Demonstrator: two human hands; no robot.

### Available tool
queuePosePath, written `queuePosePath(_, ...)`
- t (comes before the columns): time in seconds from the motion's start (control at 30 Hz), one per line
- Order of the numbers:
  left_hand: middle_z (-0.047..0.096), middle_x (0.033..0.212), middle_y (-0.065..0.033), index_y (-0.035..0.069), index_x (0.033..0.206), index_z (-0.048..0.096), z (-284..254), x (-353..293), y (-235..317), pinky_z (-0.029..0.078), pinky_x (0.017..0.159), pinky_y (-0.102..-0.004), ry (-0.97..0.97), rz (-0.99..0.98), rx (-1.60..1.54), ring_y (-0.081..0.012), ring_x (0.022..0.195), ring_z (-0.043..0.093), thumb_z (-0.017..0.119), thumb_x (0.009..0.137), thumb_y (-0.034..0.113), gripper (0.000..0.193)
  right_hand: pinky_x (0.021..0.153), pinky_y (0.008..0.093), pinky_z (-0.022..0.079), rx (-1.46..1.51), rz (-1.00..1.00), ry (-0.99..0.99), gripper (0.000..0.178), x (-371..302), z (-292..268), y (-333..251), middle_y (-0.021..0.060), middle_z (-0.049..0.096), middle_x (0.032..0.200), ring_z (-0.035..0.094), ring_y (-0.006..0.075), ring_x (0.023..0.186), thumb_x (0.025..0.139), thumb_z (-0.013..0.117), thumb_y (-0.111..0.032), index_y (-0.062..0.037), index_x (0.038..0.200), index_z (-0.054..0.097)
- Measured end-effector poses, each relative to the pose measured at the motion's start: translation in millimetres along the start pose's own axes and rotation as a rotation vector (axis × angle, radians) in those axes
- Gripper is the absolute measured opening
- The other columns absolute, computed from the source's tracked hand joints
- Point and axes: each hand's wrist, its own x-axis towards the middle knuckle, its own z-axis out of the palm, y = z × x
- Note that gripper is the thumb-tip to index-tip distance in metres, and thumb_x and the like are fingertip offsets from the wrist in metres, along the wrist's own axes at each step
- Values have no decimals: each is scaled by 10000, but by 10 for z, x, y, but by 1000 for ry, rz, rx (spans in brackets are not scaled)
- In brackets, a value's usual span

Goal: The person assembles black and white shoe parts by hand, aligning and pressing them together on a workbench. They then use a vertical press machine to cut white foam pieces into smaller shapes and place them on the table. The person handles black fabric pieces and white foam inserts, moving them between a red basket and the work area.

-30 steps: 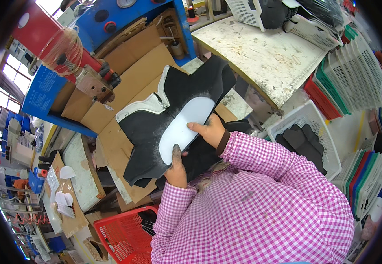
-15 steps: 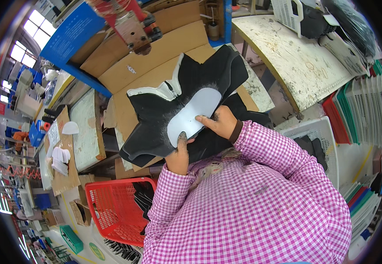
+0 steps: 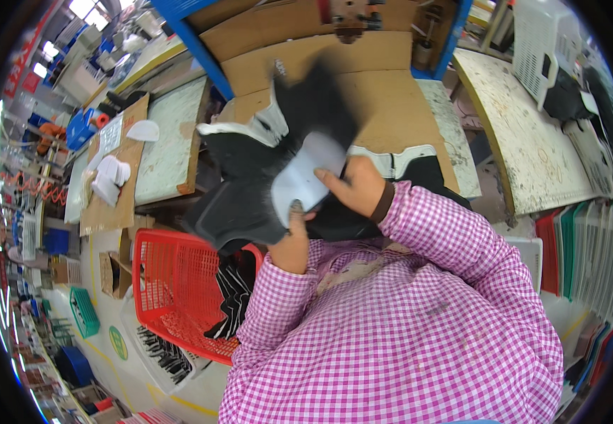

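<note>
A black fabric piece with spread flaps and white trim along one edge is held up in front of me, its upper flap smeared by motion. At its middle lies a pale, sole-shaped plate. My left hand is closed on the lower end of the plate and fabric, thumb on top. On the right side my right hand pinches the same pair, thumb on the plate and fingers hidden beneath. Beyond my right hand, another black piece with white trim rests on the cardboard surface.
A machine head hangs above the cardboard inside a blue frame. Worn tables stand left and right. A red basket with black strips sits low on the left; stacked trays stand on the right.
The black piece has swung, its flaps folding and blurring, while both hands keep hold. My view has shifted, and the second white-trimmed piece's edge has come into sight on the right.
</note>
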Motion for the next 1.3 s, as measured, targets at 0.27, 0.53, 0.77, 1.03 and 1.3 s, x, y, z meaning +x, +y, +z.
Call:
queuePosePath(0.27,588,1044,-167,-93,1139,490,-555,-94,166,538,684,-288,69,-13,74,-224,793,635,483,925,116,300,549,264,543,858,449,-83,450,256,298,-159,140,616,938,634,197,739,785,702,-182,55,1115,508)
queuePosePath(0.53,605,971,-148,-58,1122,510,-769,8,-99,541,627,-291,94,544,745,-212,904,618,518,860,2,269,546,344,539,-529,-608,-132,686,159,812,-246,239,502,1240,658,293,703,783,524,-60,-224,1411,302)
queuePosePath(0.77,622,1033,-112,-14,1120,545,-1430,-366,-238,464,838,-324,-137,101,390,-208,954,585,609,840,70,298,655,355,490,115,-188,-156,297,441,787,-267,204,629,896,617,287,721,821,578,-76,-9,1109,559)
queuePosePath(1.03,636,997,-206,-101,1089,535,-2744,-644,756,555,667,-316,160,-110,-356,-240,801,656,441,901,528,664,789,343,492,-335,-1039,-192,478,532,773,-920,130,580,1163,602,269,954,793,540,-110,-214,1260,533)
queuePosePath(1.3,622,1080,-114,-53,1151,542,-2960,-841,743,485,869,-302,226,-265,-465,-197,956,611,602,778,43,390,918,394,415,-400,-1354,-280,425,321,1439,-1495,154,498,1275,502,299,1155,783,486,-127,-196,1194,573)
